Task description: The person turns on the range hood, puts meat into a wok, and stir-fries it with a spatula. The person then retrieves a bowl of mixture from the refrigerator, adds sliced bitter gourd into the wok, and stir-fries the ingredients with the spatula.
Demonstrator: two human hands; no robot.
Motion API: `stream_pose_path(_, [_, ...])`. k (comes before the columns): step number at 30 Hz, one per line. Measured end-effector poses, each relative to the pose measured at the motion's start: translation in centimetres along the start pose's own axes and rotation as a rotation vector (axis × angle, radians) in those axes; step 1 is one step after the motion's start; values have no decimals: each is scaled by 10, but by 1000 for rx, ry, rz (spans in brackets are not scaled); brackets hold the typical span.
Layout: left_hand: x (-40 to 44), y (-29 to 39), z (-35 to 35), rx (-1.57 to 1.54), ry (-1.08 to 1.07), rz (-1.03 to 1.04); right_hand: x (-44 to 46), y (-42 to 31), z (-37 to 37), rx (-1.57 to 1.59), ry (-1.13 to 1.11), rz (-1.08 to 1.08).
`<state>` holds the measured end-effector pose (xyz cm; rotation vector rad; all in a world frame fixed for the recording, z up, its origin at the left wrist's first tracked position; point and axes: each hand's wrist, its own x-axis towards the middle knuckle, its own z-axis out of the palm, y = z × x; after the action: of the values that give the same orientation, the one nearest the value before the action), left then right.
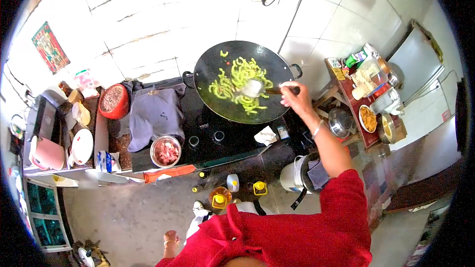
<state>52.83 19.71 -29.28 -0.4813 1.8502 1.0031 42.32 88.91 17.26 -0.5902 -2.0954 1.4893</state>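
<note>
My right hand [295, 97] is closed around the dark handle of a wok spatula [253, 88]. Its shiny metal head rests among green pepper strips [241, 75] in a large black wok [210, 66]. A tiny red bit lies among the strips. The wok stands on a black gas stove [208, 127]. Low at my left side, my left hand [170, 238] hangs away from the stove. Its fingers look curled in, with nothing visible in them. At the stove's front left, a metal bowl [154, 157] holds pieces of raw pinkish meat.
Dark cloth [156, 116] covers the stove's left part; beside it stands a red bowl [123, 105]. Crumpled white tissue [265, 136] lies at the front right. Oil bottles [219, 200] and a white bucket [293, 173] stand on the floor. A wooden table [354, 111] at right carries dishes.
</note>
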Motion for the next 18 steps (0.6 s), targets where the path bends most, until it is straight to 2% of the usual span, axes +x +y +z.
stream_pose_path(3, [4, 6, -5, -106, 175, 133, 1, -9, -31, 6, 175, 49])
stream_pose_path(5, [25, 4, -22, -459, 188, 281, 4, 2, -33, -12, 249, 89])
stream_pose_path(6, [21, 20, -30, -711, 137, 383, 5, 13, -30, 103, 234, 132])
stream_pose_path(7, [17, 33, -34, -678, 248, 434, 3, 24, -23, 164, 232, 145])
stream_pose_path(8, [-18, 80, -31, -637, 365, 478, 0, 33, -16, 226, 233, 159])
stream_pose_path(9, [-84, 160, -20, -591, 484, 514, -4, 38, -10, 251, 196, 162])
stream_pose_path(13, [-114, 277, -59, -418, 578, 843, -29, 11, -3, 320, 194, 279])
stream_pose_path(15, [-128, 336, -84, -462, 614, 878, -38, -9, 3, 150, 206, 168])
stream_pose_path(16, [-102, 345, -110, -425, 597, 1004, -43, -17, 11, 27, 242, 128])
stream_pose_path(17, [-102, 368, -128, -425, 611, 1095, -44, -9, 16, -37, 169, -64])
stream_pose_path(18, [-94, 390, -148, -399, 639, 1105, -45, -7, 24, -156, 81, -96])
